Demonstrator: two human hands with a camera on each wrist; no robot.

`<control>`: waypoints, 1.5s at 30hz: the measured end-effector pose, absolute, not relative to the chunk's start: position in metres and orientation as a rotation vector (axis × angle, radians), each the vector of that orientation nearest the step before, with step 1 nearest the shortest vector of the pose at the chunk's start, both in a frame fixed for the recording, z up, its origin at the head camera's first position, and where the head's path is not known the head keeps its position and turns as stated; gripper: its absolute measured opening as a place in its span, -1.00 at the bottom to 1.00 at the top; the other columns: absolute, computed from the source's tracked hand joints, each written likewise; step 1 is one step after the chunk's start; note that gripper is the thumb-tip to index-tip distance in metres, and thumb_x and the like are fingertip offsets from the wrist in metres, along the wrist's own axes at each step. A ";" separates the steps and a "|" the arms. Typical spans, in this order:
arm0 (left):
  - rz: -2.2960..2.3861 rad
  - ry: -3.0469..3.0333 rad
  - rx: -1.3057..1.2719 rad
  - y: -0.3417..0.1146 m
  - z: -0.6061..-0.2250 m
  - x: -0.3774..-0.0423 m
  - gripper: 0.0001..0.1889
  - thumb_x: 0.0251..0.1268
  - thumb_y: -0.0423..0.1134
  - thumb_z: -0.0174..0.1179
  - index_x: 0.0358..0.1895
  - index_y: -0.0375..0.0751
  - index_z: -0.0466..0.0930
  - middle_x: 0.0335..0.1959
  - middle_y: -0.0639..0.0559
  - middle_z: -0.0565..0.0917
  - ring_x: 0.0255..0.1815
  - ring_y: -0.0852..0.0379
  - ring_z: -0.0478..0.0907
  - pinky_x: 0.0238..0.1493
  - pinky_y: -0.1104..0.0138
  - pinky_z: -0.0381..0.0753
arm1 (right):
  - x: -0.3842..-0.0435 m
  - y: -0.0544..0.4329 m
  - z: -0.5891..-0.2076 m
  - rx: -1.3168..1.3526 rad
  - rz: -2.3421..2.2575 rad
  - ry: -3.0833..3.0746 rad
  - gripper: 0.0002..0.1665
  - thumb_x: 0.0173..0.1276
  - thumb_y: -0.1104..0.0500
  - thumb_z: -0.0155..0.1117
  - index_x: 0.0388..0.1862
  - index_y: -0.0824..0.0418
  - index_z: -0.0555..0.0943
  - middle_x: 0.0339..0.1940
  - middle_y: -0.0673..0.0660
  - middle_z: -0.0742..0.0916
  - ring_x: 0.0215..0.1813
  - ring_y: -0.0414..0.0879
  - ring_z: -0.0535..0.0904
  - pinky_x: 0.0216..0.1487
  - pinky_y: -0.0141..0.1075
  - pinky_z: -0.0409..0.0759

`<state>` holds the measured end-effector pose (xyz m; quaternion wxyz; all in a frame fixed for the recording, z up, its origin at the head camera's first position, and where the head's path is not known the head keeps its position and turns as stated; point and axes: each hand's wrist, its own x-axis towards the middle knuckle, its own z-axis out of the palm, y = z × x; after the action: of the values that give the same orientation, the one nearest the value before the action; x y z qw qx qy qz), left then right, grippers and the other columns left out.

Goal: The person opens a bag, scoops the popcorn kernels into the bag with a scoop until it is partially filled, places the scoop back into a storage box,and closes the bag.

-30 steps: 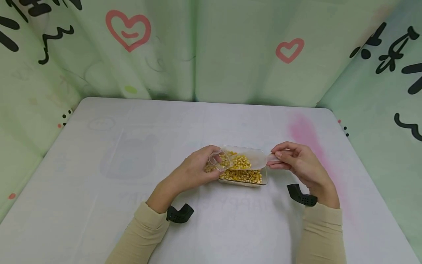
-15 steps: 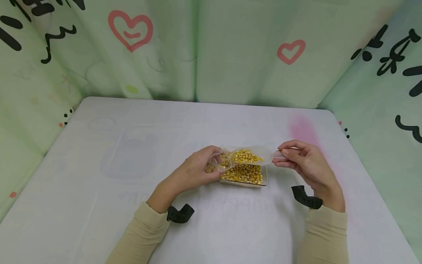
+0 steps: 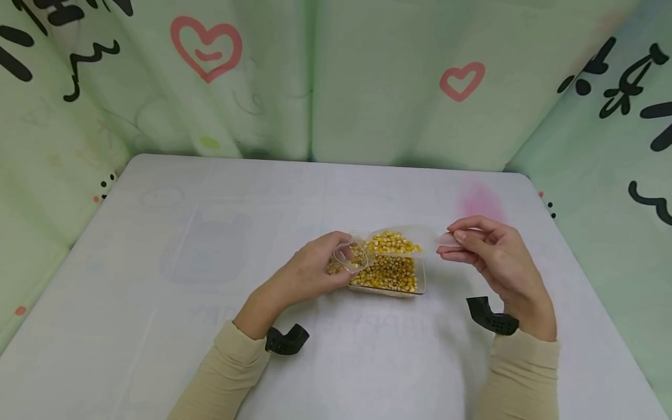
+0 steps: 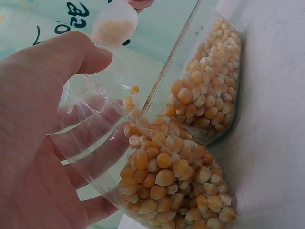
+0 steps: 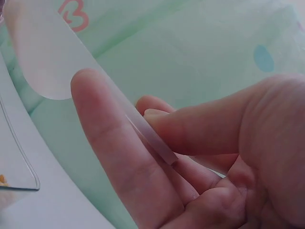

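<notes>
My left hand (image 3: 310, 265) holds the open mouth of a clear plastic bag (image 3: 350, 256), its thumb at the rim. Corn kernels (image 4: 162, 176) fill the lower part of that bag in the left wrist view. Right beside it stands a clear rectangular container (image 3: 422, 279) with more kernels inside. Between thumb and fingers, my right hand (image 3: 499, 256) pinches the handle of a translucent scoop (image 5: 52, 62). A heap of kernels (image 3: 391, 242) lies in the scoop, whose front end is near the bag's mouth, above the container's far side.
The white table (image 3: 210, 326) has a pink patch (image 3: 482, 201) at the far right. Green curtains (image 3: 367, 87) with drawn hearts and black marks hang behind the table and at both sides. A dark strap piece (image 3: 287, 340) sits at each wrist.
My right hand and the scoop have risen and moved slightly right and away, clear of the kernels in the container. The left hand and bag have stayed in place.
</notes>
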<state>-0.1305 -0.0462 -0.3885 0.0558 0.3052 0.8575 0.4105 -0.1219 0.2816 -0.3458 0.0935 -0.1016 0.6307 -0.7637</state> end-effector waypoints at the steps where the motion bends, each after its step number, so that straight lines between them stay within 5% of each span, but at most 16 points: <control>1: 1.248 2.603 0.929 -0.046 -0.388 -0.130 -0.52 0.24 -0.20 0.30 0.20 -0.22 0.44 -0.07 0.03 0.68 -0.08 0.15 0.60 -0.06 0.27 0.58 | -0.121 0.280 -0.345 -0.312 -2.259 1.885 -0.80 0.45 0.43 0.09 -0.03 0.56 0.51 -0.22 0.23 0.79 -0.19 0.06 0.79 -0.07 -0.15 0.68; 45: 1.213 2.628 0.894 -0.047 -0.389 -0.131 -0.48 0.22 -0.16 0.30 0.23 -0.21 0.43 0.01 0.00 0.63 0.01 0.11 0.58 0.05 0.19 0.58 | -0.108 0.248 -0.319 -0.271 -1.900 2.361 -0.70 0.46 0.21 0.20 -0.03 0.46 0.54 -0.15 0.20 0.72 -0.17 0.05 0.79 -0.08 -0.17 0.69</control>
<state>-0.1314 -0.0467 -0.3886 0.0563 0.2947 0.8661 0.3998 -0.1077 0.2484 -0.3194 0.0493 -0.0890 0.7750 -0.6238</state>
